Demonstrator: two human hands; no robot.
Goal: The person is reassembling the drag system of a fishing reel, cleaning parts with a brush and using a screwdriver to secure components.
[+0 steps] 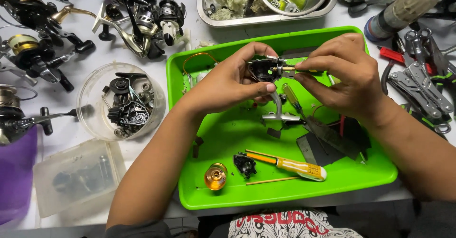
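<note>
We hold the black reel body [264, 70] above the green tray [187, 124]: left hand [232, 84] w/ grip closed on it, silver foot pointing down. Right hand [344, 74], grip closed on a screwdriver [304, 69], tip at the body. Gold spool [215, 176] and yellow screwdriver [297, 167] lie in tray on counter [71, 133].

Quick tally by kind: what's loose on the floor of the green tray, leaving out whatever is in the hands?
Yellow-handled screwdriver: 1
Gold spool: 1
Small black reel part: 1
Thin wooden sticks: 2
Total: 5
The dark flat sheets at the right of the green tray overlap too much to count.
</note>
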